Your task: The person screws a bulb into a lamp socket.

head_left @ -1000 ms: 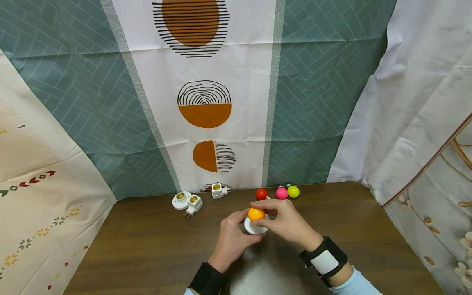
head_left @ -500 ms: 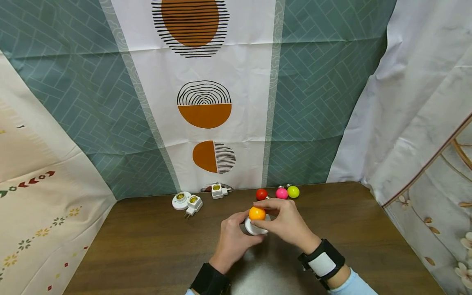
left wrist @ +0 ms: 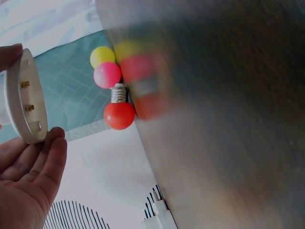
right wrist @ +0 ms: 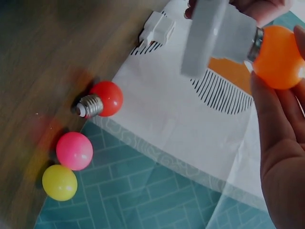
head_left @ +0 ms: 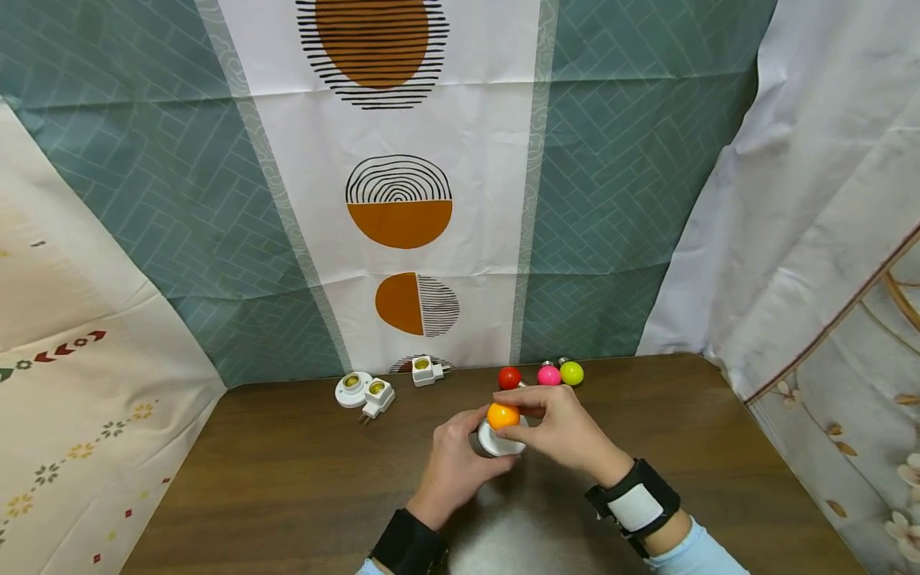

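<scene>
The orange bulb (head_left: 503,416) might be cross-threaded in the white lamp holder (head_left: 497,443): metal thread (right wrist: 256,45) is left exposed between them in the right wrist view, and a crooked seat or a jam could be caused if bulb and socket are not kept in line. A slip is also to be feared, since a smooth, round surface is offered to the fingers; the holder, too, could be turned along with the bulb if its rim is gripped too lightly. Because the holder is raised off the table (head_left: 323,495), with 2 brass-coloured terminals (left wrist: 28,108) exposed on its underside, either piece would be dropped onto the tabletop if let go. The red bulb (head_left: 509,378), pink bulb (head_left: 549,376) and yellow-green bulb (head_left: 572,373), placed along the far edge, could be set rolling if brushed by the right hand (head_left: 564,431).

The work is held about midway between the table's left and right edges, short of the far edge. The holder's round base is gripped by the left hand (head_left: 453,459), thumb and fingers set on opposite sides of the rim. The orange bulb is pinched between the right thumb and fingers, with the right forearm slanted in from the right. How firmly it is squeezed cannot be told.
</scene>
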Available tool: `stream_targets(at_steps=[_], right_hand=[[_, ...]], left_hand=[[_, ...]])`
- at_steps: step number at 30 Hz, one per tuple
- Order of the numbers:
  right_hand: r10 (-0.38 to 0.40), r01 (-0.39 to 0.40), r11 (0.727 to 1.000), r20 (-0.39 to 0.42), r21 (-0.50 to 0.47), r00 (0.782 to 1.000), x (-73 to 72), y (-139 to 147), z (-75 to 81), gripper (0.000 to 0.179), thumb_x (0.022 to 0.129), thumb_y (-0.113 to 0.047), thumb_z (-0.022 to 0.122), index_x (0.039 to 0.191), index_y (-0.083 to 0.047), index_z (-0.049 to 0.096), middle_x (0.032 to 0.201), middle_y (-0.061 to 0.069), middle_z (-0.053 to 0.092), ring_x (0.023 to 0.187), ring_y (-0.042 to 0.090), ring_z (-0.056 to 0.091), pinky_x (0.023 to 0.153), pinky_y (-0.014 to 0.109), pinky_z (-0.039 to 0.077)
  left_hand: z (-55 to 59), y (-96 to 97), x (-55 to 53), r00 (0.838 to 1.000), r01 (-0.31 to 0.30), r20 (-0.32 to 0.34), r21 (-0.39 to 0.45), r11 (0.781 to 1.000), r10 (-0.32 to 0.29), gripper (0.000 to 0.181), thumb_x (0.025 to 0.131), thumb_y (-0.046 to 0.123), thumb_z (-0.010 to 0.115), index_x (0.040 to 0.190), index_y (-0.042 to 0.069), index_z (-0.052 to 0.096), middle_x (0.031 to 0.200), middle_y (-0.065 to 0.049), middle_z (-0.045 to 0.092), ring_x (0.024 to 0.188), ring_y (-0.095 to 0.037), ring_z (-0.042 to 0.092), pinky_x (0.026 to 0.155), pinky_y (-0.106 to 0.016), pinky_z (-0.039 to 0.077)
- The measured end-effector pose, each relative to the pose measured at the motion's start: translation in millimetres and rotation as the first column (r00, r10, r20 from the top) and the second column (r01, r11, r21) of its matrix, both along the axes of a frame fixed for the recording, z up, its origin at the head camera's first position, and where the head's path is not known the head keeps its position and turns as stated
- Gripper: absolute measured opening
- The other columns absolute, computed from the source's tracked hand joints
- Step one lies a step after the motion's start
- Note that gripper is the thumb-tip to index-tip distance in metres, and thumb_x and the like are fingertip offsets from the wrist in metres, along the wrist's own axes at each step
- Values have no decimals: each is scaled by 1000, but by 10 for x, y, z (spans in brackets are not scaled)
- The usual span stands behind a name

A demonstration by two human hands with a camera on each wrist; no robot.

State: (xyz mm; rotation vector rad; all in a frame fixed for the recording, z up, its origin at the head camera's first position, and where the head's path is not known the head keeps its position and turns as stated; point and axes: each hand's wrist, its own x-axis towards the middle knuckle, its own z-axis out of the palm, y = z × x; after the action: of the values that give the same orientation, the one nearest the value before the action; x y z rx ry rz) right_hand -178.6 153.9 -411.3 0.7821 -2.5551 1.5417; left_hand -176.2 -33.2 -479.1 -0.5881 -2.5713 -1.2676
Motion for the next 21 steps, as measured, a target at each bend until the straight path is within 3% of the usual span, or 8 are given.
stream_targets(at_steps=[4,11,15,21], right_hand=[[-45,43,999,-54,-33,998,7,-19,-64,42,72,-31,80,111,-30,68,109,-11,68,100,5,63,82,26,53],[-104,98,994,-164,-46,981,34,-51,-123,42,71,-34,80,110,-23,69,107,-4,70,102,9,65,82,24,53],[-50,47,998,-109,-29,993,20,-24,-94,44,69,-35,82,111,-27,68,108,-7,69,100,7,63,83,25,53],[38,-39,997,13,72,999,-17,33,-29,47,72,-32,80,116,-36,62,114,-20,63,103,2,60,88,23,50]], left_hand=[[4,-9,5,1000,3,-5,16,1000,-3,65,64,45,81,122,25,60,111,10,65,96,-8,61,81,-36,52],[-10,-23,4,998,-8,-61,27,1000,10,64,64,44,82,122,26,60,110,10,66,95,-8,62,79,-35,53],[-17,-41,-1,998,18,-62,16,1000,-17,64,63,44,82,121,26,61,112,10,65,98,-8,62,84,-34,52],[-23,-56,3,998,28,-52,-18,999,-29,66,63,48,82,122,26,60,114,11,64,102,-9,61,86,-34,50]])
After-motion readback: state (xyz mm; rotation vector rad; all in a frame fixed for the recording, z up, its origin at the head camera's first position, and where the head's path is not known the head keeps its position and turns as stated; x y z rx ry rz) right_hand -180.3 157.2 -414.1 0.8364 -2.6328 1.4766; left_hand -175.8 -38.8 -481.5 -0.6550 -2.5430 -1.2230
